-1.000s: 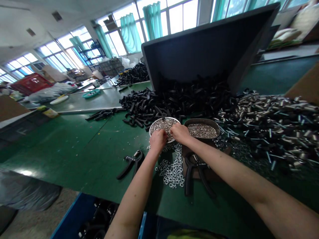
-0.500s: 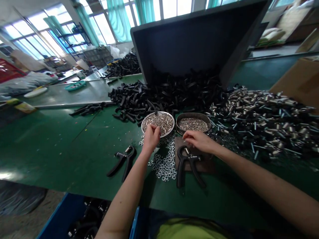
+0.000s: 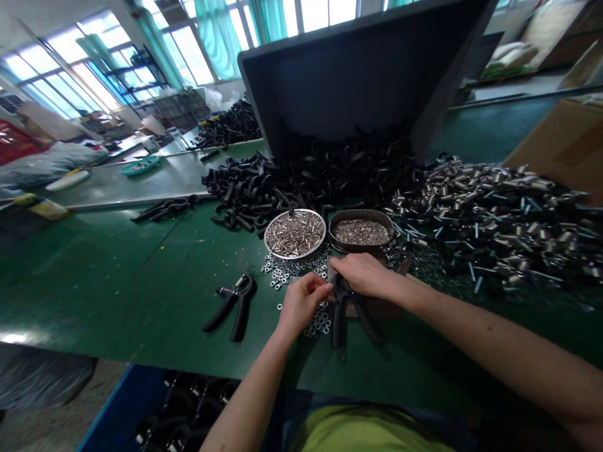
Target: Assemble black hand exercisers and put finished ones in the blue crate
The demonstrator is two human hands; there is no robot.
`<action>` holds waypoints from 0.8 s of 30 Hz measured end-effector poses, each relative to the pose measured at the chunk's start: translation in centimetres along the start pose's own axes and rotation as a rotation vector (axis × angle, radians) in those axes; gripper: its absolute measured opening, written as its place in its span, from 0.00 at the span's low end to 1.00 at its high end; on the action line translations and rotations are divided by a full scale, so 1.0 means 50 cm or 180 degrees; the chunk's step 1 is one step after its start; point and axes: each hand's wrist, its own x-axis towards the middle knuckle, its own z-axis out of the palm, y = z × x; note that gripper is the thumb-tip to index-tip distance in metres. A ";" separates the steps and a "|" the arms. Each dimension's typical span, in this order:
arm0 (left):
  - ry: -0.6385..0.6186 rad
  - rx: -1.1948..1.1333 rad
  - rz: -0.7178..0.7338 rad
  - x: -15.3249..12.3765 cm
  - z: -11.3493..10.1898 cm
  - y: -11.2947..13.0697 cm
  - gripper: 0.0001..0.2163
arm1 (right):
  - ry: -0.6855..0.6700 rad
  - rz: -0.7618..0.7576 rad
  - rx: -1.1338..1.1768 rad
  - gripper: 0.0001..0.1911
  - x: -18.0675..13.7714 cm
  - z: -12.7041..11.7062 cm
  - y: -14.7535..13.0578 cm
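Observation:
A black hand grip exerciser (image 3: 337, 323) lies with its head on a dark flat block (image 3: 351, 309) and its handles toward me. My right hand (image 3: 362, 274) curls over its head, covering the spring; its fingertips are partly hidden. Close on the left, my left hand (image 3: 305, 301) pinches thumb and fingers together beside the exerciser's head. Whatever sits in that pinch is too small to make out. Loose nuts (image 3: 320, 321) lie beneath and around the left hand. A second hand grip exerciser (image 3: 242, 314), with a spring, rests on the green table to the left.
Behind the hands stand a round bowl of small metal pins (image 3: 295, 235) and an oval tin of small metal parts (image 3: 362, 232). Black handles (image 3: 249, 182) spill from a large grey bin (image 3: 358, 81). Springs and bolts (image 3: 509, 213) heap at right. A blue crate (image 3: 115, 408) sits below.
My left hand has come back from the pin bowl toward me, beside the exerciser. My right hand has moved slightly left and down onto the exerciser's head.

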 end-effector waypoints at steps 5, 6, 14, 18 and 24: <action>0.0176 0.1020 0.0598 0.012 0.036 0.012 0.07 | 0.0303 0.0489 -0.0295 0.11 -0.092 -0.005 0.040; 0.0172 0.1181 0.0684 0.015 0.042 0.012 0.06 | 0.0455 0.0608 -0.0324 0.11 -0.126 0.001 0.058; 0.0051 0.2087 0.1118 0.024 0.063 0.009 0.05 | 0.0648 0.1639 -0.1141 0.08 -0.323 0.102 0.151; -0.0087 0.2876 0.1499 0.014 0.069 0.011 0.07 | 0.0939 0.1635 -0.0999 0.13 -0.309 0.075 0.128; -0.0039 0.2960 0.1388 0.017 0.075 0.015 0.08 | 0.1213 0.0984 0.0607 0.19 -0.218 0.022 0.049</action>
